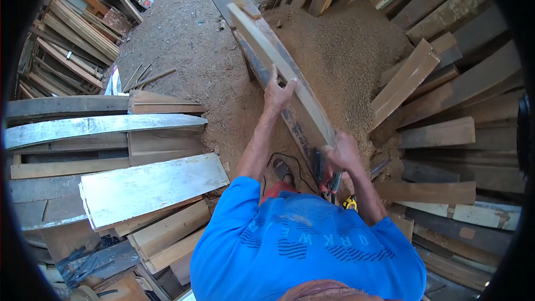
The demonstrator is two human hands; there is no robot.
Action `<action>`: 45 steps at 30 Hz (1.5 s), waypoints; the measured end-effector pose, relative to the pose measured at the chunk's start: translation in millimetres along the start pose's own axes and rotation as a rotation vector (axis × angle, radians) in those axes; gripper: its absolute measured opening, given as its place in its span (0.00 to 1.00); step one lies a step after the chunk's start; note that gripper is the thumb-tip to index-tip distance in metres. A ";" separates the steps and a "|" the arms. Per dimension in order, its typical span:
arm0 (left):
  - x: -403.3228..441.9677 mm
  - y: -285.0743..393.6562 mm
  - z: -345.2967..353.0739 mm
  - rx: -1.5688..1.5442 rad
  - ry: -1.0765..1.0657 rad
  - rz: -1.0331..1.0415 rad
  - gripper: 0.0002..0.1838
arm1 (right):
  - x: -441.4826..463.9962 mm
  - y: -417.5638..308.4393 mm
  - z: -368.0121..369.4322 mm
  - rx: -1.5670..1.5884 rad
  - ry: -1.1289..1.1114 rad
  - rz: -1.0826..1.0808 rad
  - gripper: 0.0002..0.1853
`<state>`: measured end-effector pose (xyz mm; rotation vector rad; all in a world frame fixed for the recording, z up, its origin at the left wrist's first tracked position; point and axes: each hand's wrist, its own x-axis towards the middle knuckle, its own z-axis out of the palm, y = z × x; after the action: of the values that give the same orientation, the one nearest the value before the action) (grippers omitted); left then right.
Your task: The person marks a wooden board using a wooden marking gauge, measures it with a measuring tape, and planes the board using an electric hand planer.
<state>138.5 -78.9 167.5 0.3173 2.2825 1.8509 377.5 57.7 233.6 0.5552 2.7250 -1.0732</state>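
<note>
A long pale wooden board lies along a narrow workbench that runs from upper left toward my body. My left hand is on the board's left side near its middle, with the index finger pointing along it and the thumb toward its edge. At the board's near end, my right hand is wrapped round the corner. Just below that hand is a red and dark power tool, partly hidden by my hand and body. A yellow tape measure shows at my waist.
Sawdust is heaped right of the bench. Stacked planks line the right side. To the left lie a wide whitish board and more planks. A dark cable loops near my foot.
</note>
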 end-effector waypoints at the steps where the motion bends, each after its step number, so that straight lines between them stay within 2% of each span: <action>1: -6.6 -20.1 6.8 -0.049 -0.028 0.078 0.46 | -0.4 2.4 1.3 0.189 -0.061 0.072 0.32; 2: -18.2 -33.1 9.8 -0.140 -0.108 0.088 0.46 | -0.7 3.6 1.9 0.379 -0.119 0.141 0.33; 3: -31.8 -40.5 8.6 -0.110 -0.052 0.096 0.45 | -2.8 7.4 4.2 0.565 -0.177 0.207 0.33; 4: -45.9 -47.0 2.5 -0.079 0.007 0.104 0.45 | 7.2 65.2 58.9 0.595 -0.075 0.118 0.28; 5: -66.0 -53.6 -5.9 -0.043 0.067 0.102 0.44 | -1.8 56.0 57.5 0.798 -0.157 0.191 0.25; 7: -111.5 -47.9 -25.3 -0.420 0.009 -0.178 0.40 | -18.2 17.9 49.1 1.209 -0.327 0.346 0.20; 8: -134.6 -38.9 -32.6 -0.610 -0.015 -0.319 0.38 | -17.1 27.5 66.4 1.277 -0.344 0.355 0.18; 11: -199.7 -0.8 -51.0 -1.227 -0.340 -0.557 0.40 | -15.6 27.0 84.0 1.297 -0.323 0.254 0.21; 12: -215.2 -2.3 -52.3 -1.128 -0.315 -0.556 0.41 | -23.3 9.4 73.0 1.363 -0.320 0.259 0.24; 14: -242.4 -6.2 -51.1 -0.937 -0.262 -0.553 0.42 | -27.1 12.4 83.4 1.329 -0.259 0.191 0.25; 15: -244.6 -3.1 -52.9 -0.871 -0.273 -0.532 0.40 | -28.4 12.5 84.5 1.311 -0.226 0.156 0.26; 17: -243.8 4.2 -61.1 -0.741 -0.292 -0.490 0.36 | -33.8 21.7 74.1 1.179 -0.296 0.102 0.26; 18: -242.1 11.9 -64.4 -0.752 -0.296 -0.471 0.35 | -38.2 23.5 62.8 1.111 -0.330 0.069 0.26; 20: -231.9 33.3 -70.8 -0.767 -0.318 -0.422 0.34 | -52.6 12.3 20.5 1.170 -0.346 0.100 0.27; 21: -227.8 43.4 -74.7 -0.804 -0.323 -0.395 0.35 | -57.7 11.8 6.7 1.200 -0.354 0.112 0.28; 24: -212.2 79.8 -80.1 -0.907 -0.341 -0.306 0.36 | -66.3 49.7 -4.8 1.171 -0.141 0.113 0.26; 27: -196.3 121.7 -82.0 -1.101 -0.300 -0.353 0.36 | -70.7 103.9 12.0 0.939 0.086 0.137 0.21; 29: -181.3 146.6 -82.6 -1.229 -0.297 -0.295 0.30 | -84.4 117.2 11.9 0.557 0.101 0.189 0.19; 30: -173.0 155.7 -82.7 -1.293 -0.297 -0.275 0.29 | -90.8 123.1 16.3 0.465 0.097 0.190 0.19; 32: -162.1 174.2 -81.1 -1.373 -0.299 -0.255 0.24 | -102.1 134.8 29.9 0.284 0.089 0.199 0.20; 35: -151.1 181.8 -79.8 -1.405 -0.290 -0.248 0.23 | -112.9 150.1 49.6 0.203 0.022 0.146 0.20; 39: -148.3 187.9 -77.7 -1.438 -0.323 -0.252 0.22 | -119.3 128.7 36.9 0.193 -0.034 0.147 0.23; 42: -147.7 184.1 -80.0 -1.435 -0.328 -0.252 0.22 | -103.0 131.7 34.4 0.349 -0.118 0.042 0.25; 45: -149.1 171.7 -81.5 -1.405 -0.345 -0.265 0.23 | -97.8 68.3 -4.4 0.714 -0.175 0.090 0.25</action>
<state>267.5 -163.0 353.7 0.0650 0.4412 2.4201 494.3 79.3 221.5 0.6210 2.0912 -1.9608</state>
